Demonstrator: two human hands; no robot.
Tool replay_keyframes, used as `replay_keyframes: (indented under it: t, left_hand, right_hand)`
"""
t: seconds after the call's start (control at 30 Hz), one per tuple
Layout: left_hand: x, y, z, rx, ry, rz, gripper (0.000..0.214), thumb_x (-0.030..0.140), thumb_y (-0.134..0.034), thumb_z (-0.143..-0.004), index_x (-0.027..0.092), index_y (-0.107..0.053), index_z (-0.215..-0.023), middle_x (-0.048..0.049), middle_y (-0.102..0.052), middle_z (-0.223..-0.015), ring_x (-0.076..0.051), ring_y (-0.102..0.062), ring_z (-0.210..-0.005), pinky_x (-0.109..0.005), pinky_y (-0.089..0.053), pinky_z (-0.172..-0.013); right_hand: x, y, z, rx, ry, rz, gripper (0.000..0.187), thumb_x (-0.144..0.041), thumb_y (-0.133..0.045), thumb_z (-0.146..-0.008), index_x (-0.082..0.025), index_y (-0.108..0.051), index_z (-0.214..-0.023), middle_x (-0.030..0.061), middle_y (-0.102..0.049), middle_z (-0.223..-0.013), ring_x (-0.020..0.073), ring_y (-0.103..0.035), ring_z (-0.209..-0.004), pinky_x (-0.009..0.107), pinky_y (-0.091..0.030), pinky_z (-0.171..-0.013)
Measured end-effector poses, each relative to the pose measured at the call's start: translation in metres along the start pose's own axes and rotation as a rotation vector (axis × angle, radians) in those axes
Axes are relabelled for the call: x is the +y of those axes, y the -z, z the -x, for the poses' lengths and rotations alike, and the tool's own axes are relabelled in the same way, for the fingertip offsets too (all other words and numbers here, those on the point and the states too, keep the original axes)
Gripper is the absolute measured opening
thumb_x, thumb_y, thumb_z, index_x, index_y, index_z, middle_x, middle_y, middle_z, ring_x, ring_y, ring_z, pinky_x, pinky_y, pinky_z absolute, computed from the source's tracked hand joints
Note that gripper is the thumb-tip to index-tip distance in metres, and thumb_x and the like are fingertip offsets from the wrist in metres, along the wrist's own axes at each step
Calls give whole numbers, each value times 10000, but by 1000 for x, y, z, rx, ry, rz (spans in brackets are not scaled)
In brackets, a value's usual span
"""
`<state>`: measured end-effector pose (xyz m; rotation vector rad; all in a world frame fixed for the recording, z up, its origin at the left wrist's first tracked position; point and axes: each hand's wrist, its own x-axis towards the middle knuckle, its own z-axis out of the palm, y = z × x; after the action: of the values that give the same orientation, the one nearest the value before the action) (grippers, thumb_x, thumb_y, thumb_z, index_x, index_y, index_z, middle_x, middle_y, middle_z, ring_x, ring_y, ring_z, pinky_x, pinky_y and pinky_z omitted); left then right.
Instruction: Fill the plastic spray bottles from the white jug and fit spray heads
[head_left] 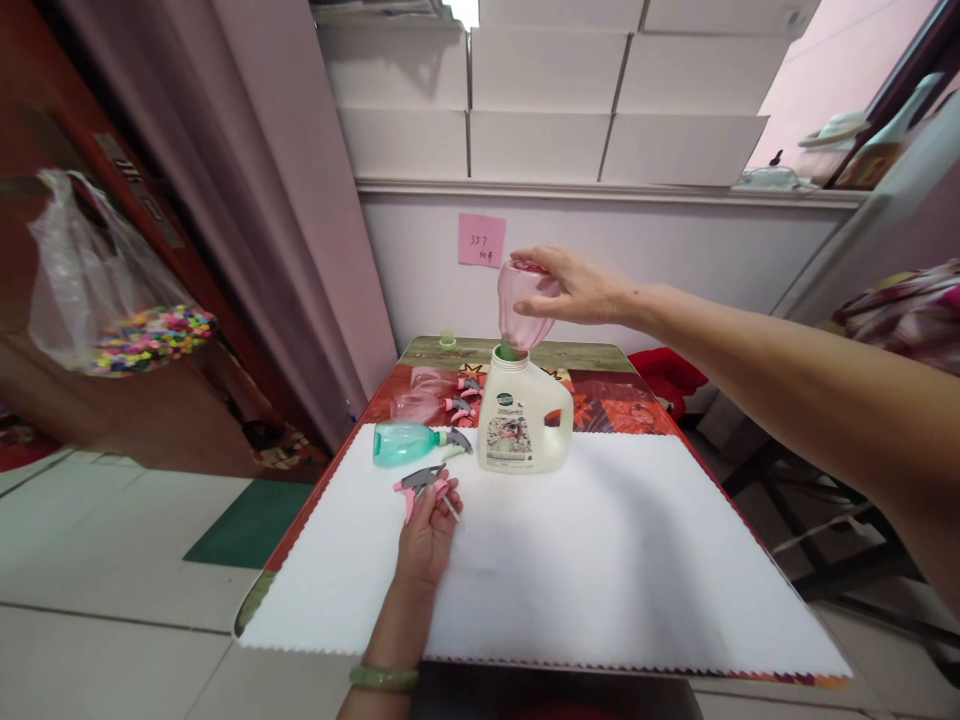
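Pink plastic bottle (515,288) standing upside down at mouth of cream jug (521,425)

The right hand (581,290) is gripping the faceted bottle, fingers clamped round its upturned base. The handled jug is bearing an illustrated label, its print too blurred to read surely. The left hand (425,535) is holding one pink-and-grey trigger sprayer head (420,480), fingers pinched around its collar. One teal spray bottle (405,443) is lying beside them; two pink bottles (416,406) are lying beyond. A sticky note (481,240) is reading "357".

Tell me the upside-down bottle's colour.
The upside-down bottle is pale pink, shown in the head view.
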<state>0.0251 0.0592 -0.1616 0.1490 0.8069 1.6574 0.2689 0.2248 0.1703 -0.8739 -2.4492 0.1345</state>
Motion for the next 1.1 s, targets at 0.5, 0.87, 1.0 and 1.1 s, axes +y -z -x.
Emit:
replay_keyframes:
  t: [0.5, 0.87, 1.0, 1.1]
  left_hand:
    - [-4, 3, -3, -11, -20, 15, 189, 194, -662, -953, 105, -766, -1085, -131, -771, -1022, -131, -716, -804, -250, -611, -774]
    - [-2, 3, -3, -15, -6, 19, 196, 190, -666, -955, 113, -764, -1106, -131, -775, -1001, -129, -711, -791, -247, -611, -768]
    - [-3, 2, -2, -12, -14, 17, 208, 182, -645, -964, 93, -760, -1113, -138, -775, -992, -133, -711, -784, -250, -611, -754]
    - [-2, 2, -1, -16, -11, 18, 217, 183, -651, -960, 83, -756, -1122, -137, -774, -979, -134, -710, -769, -252, -610, -743]
  right_hand:
    - [1, -2, 4, 9, 6, -10, 723, -470, -738, -835, -206, -536, -1477, 172, -577, -1503, 381, -611, -1307, 574, -529, -1096]
    - [0, -3, 5, 13, -5, -6, 708, -482, -735, -848, -233, -531, -1479, 158, -584, -1490, 376, -621, -1291, 564, -528, -1101]
    - [7, -8, 7, 36, 12, -35, 702, -455, -742, -844, -238, -526, -1475, 165, -583, -1494, 369, -627, -1284, 569, -543, -1073]
    - [13, -10, 9, 51, 49, -56, 694, -448, -731, -851, -206, -523, -1468, 185, -585, -1485, 359, -634, -1279, 555, -559, -1044]
